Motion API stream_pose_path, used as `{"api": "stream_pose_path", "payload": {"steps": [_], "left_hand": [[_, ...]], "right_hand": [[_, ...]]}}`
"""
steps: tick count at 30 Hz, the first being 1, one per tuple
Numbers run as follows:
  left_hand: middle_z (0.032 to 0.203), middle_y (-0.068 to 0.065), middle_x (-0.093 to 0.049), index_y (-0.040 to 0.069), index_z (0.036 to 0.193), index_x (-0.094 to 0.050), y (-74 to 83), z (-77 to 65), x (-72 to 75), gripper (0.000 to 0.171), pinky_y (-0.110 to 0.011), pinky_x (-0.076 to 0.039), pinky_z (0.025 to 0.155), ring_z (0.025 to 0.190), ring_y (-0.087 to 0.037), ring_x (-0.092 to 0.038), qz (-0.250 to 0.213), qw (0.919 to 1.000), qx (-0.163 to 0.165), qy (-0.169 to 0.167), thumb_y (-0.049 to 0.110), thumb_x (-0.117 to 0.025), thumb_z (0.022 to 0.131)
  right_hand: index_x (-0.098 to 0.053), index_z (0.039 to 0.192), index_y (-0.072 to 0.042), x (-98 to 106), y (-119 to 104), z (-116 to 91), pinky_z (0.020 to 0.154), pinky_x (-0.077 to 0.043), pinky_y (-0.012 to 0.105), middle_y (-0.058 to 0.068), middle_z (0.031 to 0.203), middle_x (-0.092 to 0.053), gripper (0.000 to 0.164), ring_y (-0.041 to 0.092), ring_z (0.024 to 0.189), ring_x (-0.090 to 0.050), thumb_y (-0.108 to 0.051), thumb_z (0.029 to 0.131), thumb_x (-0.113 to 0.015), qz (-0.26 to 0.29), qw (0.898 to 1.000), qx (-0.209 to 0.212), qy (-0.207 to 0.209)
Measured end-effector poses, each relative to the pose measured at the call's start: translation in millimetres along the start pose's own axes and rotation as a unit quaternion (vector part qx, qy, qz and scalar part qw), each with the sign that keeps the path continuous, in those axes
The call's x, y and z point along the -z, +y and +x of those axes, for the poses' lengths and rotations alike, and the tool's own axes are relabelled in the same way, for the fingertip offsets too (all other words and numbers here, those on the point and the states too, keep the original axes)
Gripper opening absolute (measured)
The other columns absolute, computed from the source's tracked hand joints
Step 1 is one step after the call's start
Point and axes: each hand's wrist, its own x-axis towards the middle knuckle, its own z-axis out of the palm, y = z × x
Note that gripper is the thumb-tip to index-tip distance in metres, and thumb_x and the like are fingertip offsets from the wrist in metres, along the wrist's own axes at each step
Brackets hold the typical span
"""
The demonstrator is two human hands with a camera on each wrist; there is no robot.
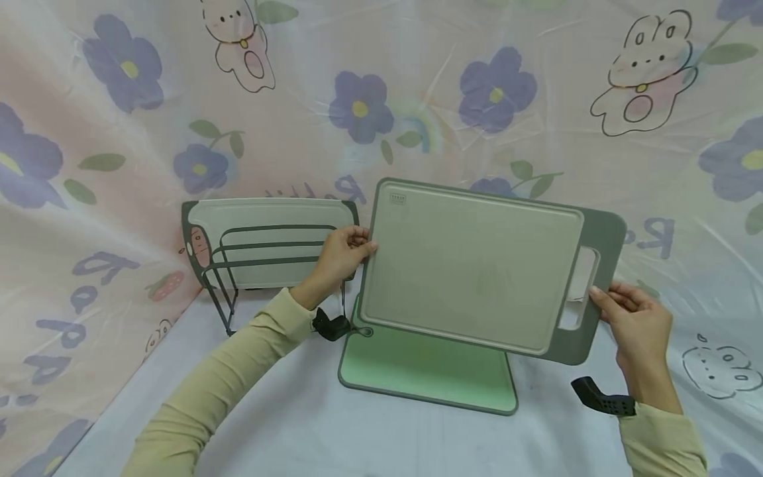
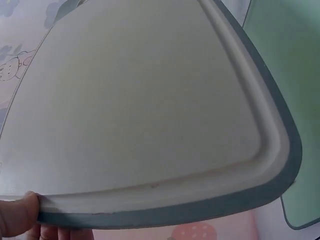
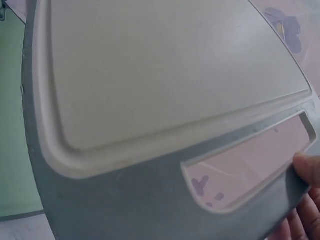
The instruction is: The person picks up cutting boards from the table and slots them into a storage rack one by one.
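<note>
Both hands hold up a beige cutting board point(image 1: 471, 265) with a grey-green rim and a slotted handle at its right end. My left hand point(image 1: 342, 255) pinches the board's left edge, thumb on the front face and fingers behind, as the left wrist view also shows. At the other end, my right hand point(image 1: 640, 324) grips the handle's outer bar beside the slot, its thumb on the front. The board is tilted, its right end lower. Below and partly behind it, a light green board point(image 1: 429, 371) with a dark rim lies on the white table.
A dark wire rack point(image 1: 268, 262) stands at the back left, holding another pale cutting board point(image 1: 280, 212) with dark corners. A small metal loop point(image 1: 361, 331) shows by the left wrist's black camera mount point(image 1: 331, 324). Patterned cloth point(image 1: 417, 99) hangs behind the white table point(image 1: 286, 430).
</note>
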Motion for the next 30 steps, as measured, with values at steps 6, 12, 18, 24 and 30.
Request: {"api": "stream_pose_path", "payload": {"steps": [6, 12, 18, 24, 30], "left_hand": [[0.094, -0.011, -0.060, -0.005, 0.113, -0.061, 4.0, 10.3, 4.0, 0.023, -0.021, -0.049, 0.061, 0.079, -0.016, -0.055, 0.024, 0.9997, 0.004, -0.002, 0.006, -0.066, 0.093], [0.094, -0.009, -0.060, -0.003, 0.111, -0.062, 4.6, 19.2, 7.2, 0.022, -0.025, -0.050, 0.067, 0.082, -0.017, -0.055, 0.031, 0.9995, 0.000, -0.004, 0.008, -0.067, 0.093], [0.093, -0.009, -0.058, -0.002, 0.108, -0.060, 9.7, 26.3, 8.1, 0.019, -0.035, -0.053, 0.075, 0.084, -0.019, -0.054, 0.028, 0.9996, 0.004, 0.005, 0.006, -0.067, 0.092], [0.092, -0.008, -0.058, -0.003, 0.106, -0.061, 13.7, 33.4, 9.4, 0.018, -0.037, -0.053, 0.077, 0.085, -0.018, -0.054, 0.040, 0.9989, 0.002, 0.023, 0.004, -0.068, 0.091], [0.093, -0.009, -0.058, -0.005, 0.110, -0.060, 17.8, 37.1, 12.5, 0.022, -0.030, -0.051, 0.072, 0.081, -0.016, -0.053, 0.036, 0.9988, 0.013, 0.031, 0.002, -0.068, 0.091]], "right_hand": [[-0.069, 0.084, -0.012, -5, -5, 3, 0.052, -0.048, 0.013, -0.006, 0.075, -0.066, 0.018, 0.004, 0.063, -0.061, -0.002, 0.076, -0.082, -0.016, 1.000, 0.010, -0.002], [-0.069, 0.085, -0.013, -10, -9, 5, 0.052, -0.049, 0.014, -0.005, 0.075, -0.067, 0.020, 0.004, 0.062, -0.062, -0.002, 0.076, -0.083, -0.010, 1.000, 0.008, -0.008], [-0.069, 0.084, -0.009, -15, -12, 7, 0.053, -0.051, 0.015, -0.003, 0.074, -0.067, 0.019, 0.006, 0.062, -0.063, 0.001, 0.075, -0.082, 0.013, 0.999, 0.020, -0.028], [-0.068, 0.083, -0.007, -20, -15, 9, 0.054, -0.052, 0.016, -0.002, 0.073, -0.066, 0.020, 0.006, 0.061, -0.063, 0.003, 0.074, -0.082, 0.026, 0.998, 0.027, -0.042], [-0.068, 0.082, -0.007, -25, -17, 12, 0.053, -0.052, 0.016, -0.001, 0.072, -0.066, 0.021, 0.006, 0.059, -0.063, 0.006, 0.074, -0.081, 0.035, 0.997, 0.038, -0.060]]}}
